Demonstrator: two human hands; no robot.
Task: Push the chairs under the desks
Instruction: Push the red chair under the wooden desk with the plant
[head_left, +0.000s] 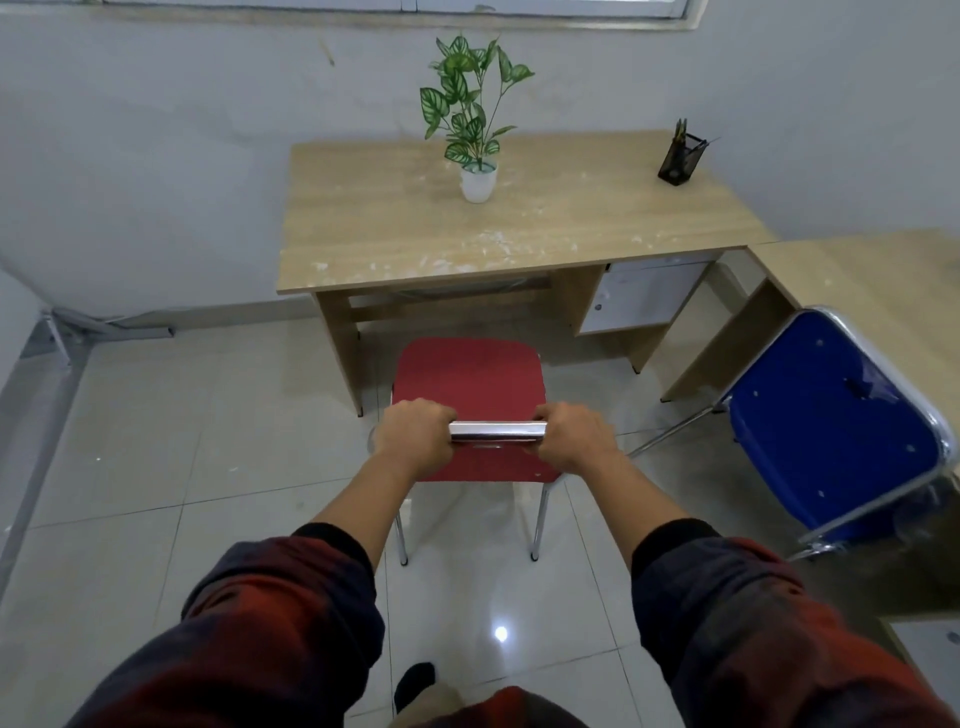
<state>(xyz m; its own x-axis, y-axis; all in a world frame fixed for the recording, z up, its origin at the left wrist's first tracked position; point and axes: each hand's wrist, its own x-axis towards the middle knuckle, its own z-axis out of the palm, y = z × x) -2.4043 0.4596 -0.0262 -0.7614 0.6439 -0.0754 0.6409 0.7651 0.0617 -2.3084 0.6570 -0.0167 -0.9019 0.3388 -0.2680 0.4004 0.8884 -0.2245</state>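
A red chair (467, 376) with chrome legs stands on the tiled floor in front of a light wooden desk (545, 234). Its seat's front edge is just short of the desk's front edge. My left hand (410, 436) and my right hand (571, 439) both grip the chrome top bar (497, 431) of the chair's backrest, one at each end. A blue chair (831, 421) with a chrome frame stands to the right, turned toward a second wooden desk (857, 270) along the right side.
On the first desk stand a potted plant (472, 119) and a black mesh pen holder (680, 158). A white drawer unit (639, 301) hangs under its right half. Grey metal bars (104, 327) lie by the left wall. My foot (413, 680) shows below.
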